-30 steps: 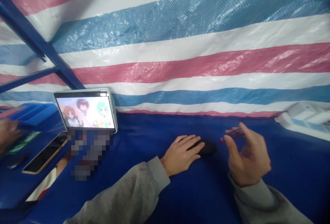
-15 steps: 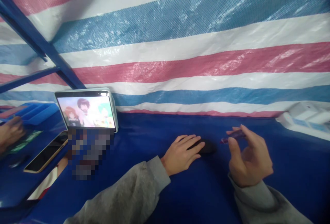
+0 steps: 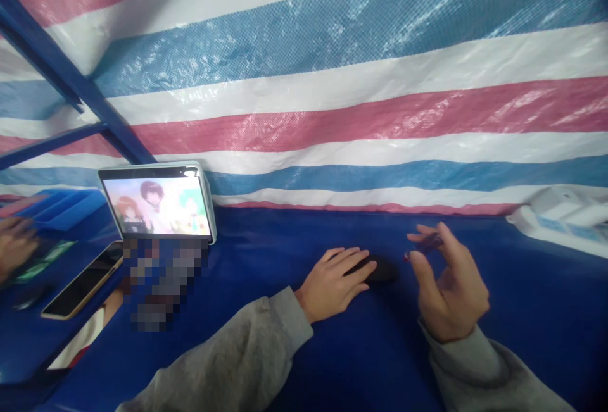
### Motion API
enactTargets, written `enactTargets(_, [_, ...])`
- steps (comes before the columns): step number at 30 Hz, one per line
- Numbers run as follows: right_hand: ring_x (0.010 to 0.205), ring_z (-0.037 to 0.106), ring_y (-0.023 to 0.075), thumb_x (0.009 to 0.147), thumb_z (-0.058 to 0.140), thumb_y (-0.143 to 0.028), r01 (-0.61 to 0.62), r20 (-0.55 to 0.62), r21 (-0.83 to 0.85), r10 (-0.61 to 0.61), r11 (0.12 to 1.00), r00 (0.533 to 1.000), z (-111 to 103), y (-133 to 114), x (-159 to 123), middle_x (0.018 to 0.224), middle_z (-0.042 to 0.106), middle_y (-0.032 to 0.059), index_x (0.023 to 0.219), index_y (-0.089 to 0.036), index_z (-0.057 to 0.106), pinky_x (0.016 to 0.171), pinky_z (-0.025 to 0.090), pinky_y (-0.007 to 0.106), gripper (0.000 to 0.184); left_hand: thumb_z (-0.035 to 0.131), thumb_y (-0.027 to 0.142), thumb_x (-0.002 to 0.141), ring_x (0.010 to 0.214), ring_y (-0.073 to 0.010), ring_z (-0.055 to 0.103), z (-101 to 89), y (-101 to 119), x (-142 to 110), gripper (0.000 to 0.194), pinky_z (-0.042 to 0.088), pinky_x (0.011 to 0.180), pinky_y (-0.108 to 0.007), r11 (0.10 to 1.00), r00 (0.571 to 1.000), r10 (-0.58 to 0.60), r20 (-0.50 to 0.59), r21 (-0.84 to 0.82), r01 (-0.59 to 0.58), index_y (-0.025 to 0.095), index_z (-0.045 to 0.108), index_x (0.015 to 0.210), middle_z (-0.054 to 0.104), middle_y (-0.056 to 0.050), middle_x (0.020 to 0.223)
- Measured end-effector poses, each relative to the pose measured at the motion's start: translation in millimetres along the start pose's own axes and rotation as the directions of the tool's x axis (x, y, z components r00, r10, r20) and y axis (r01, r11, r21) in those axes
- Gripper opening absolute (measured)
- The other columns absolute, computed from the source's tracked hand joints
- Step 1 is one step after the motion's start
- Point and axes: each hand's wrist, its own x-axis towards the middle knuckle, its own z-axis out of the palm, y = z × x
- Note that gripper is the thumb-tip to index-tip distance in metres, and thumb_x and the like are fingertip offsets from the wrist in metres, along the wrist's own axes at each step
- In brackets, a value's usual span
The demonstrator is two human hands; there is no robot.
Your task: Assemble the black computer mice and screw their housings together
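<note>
The small dark item (image 3: 430, 244), with a reddish tip at its left end, is in the right hand (image 3: 453, 298), raised above the right part of the surface (image 3: 361, 361). The right grip is narrow: thumb and fingers pinch the item; its exact nature is too blurred to tell. A light, even pinch appears advisable, since so slim a piece could roll or slip under uneven pressure. Turning the wrist slightly should show the reddish end better.

Just left of it lies a black mouse (image 3: 382, 271). The left hand (image 3: 335, 285) rests over its left end, fingers spread and laid along the top rather than clenched. That hand is best left relaxed, so that the mouse does not shift while the pinch is adjusted.

Well to the left, a lit tablet (image 3: 159, 206) leans upright near the striped sheet (image 3: 332, 130); a phone (image 3: 83, 282) lies on its near left side. At the far left, another person's hand (image 3: 16, 247) is beside a blue tray (image 3: 78, 212). A white object (image 3: 565, 231) sits at the far right.
</note>
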Motion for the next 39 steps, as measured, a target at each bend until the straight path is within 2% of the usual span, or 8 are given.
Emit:
enactTargets(4, [0.086,0.070,0.0226,0.081,0.072,-0.012,-0.022,-0.010,0.020,0.023,1.000,1.000,-0.9,0.0,-1.9,0.104,0.071,0.0087,0.137,-0.024,0.058,0.080,0.057,0.045,0.059,0.039,0.033,0.106,0.136,-0.0228,0.051,0.0,0.1,-0.1,0.038,0.044,0.110,-0.042,1.000,1.000,0.002,0.006,-0.006,-0.002,0.018,0.054,0.138,0.055,-0.010,0.145])
enactTargets(8, [0.094,0.070,0.0248,0.088,0.063,-0.014,-0.094,0.100,0.073,0.086,0.993,0.991,-2.6,0.1,-2.7,0.116,0.069,0.0114,0.143,-0.024,0.050,0.083,0.057,0.049,0.058,0.039,0.033,0.107,0.137,-0.0227,0.050,-0.8,0.3,-0.1,0.038,0.042,0.112,-0.042,1.000,1.000,-0.002,0.012,-0.014,0.002,0.018,0.053,0.138,0.055,-0.010,0.145])
enactTargets(14, [0.086,0.070,0.0228,0.081,0.073,-0.014,-0.014,-0.029,0.009,0.014,1.000,0.999,-1.8,-0.7,-2.7,0.103,0.071,0.0077,0.134,-0.024,0.059,0.077,0.059,0.046,0.056,0.039,0.033,0.106,0.137,-0.0225,0.050,-1.3,0.1,-0.3,0.038,0.042,0.112,-0.042,1.000,1.000,-0.008,0.023,-0.016,0.008,0.019,0.053,0.139,0.055,-0.011,0.145])
enactTargets(20, [0.092,0.071,0.0241,0.089,0.063,-0.018,-0.087,0.052,0.058,0.084,0.994,0.995,-0.3,-1.4,-5.4,0.114,0.071,0.0107,0.139,-0.023,0.054,0.078,0.061,0.049,0.051,0.040,0.032,0.106,0.136,-0.0230,0.050,-0.2,-0.3,-0.8,0.037,0.042,0.112,-0.042,1.000,1.000,0.007,0.009,-0.006,-0.007,0.017,0.053,0.138,0.056,-0.011,0.145])
enactTargets(25, [0.088,0.070,0.0236,0.080,0.074,-0.016,-0.022,-0.050,-0.020,0.021,1.000,0.999,-2.2,0.3,0.2,0.105,0.071,0.0093,0.129,-0.023,0.064,0.079,0.060,0.046,0.050,0.039,0.032,0.106,0.137,-0.0232,0.050,-0.1,-0.2,-0.2,0.038,0.042,0.112,-0.042,1.000,1.000,0.008,0.010,-0.003,-0.007,0.017,0.053,0.138,0.056,-0.011,0.144])
enactTargets(30, [0.097,0.069,0.0256,0.086,0.066,-0.013,-0.021,0.077,0.018,0.020,1.000,0.997,-3.8,-2.6,1.3,0.109,0.071,0.0106,0.139,-0.023,0.055,0.082,0.058,0.048,0.055,0.040,0.032,0.106,0.136,-0.0232,0.050,-0.7,0.3,-0.2,0.037,0.043,0.112,-0.043,1.000,1.000,0.014,0.004,-0.004,-0.014,0.017,0.053,0.138,0.055,-0.011,0.145])
enactTargets(34, [0.092,0.069,0.0242,0.080,0.072,-0.011,0.011,0.016,-0.020,-0.011,1.000,1.000,-5.3,-3.3,2.3,0.104,0.072,0.0093,0.134,-0.024,0.061,0.080,0.057,0.044,0.057,0.040,0.031,0.106,0.137,-0.0233,0.050,-0.8,0.2,-0.6,0.037,0.042,0.112,-0.043,1.000,1.000,0.009,0.007,-0.010,-0.009,0.018,0.052,0.139,0.055,-0.011,0.145])
enactTargets(39, [0.098,0.069,0.0266,0.082,0.070,-0.010,0.015,0.098,0.008,-0.016,1.000,0.995,-4.8,-1.1,2.9,0.111,0.071,0.0108,0.139,-0.023,0.056,0.086,0.056,0.049,0.060,0.039,0.032,0.106,0.137,-0.0232,0.050,-1.1,0.0,-0.2,0.038,0.043,0.112,-0.043,1.000,1.000,0.009,0.017,-0.006,-0.009,0.018,0.052,0.139,0.055,-0.011,0.145])
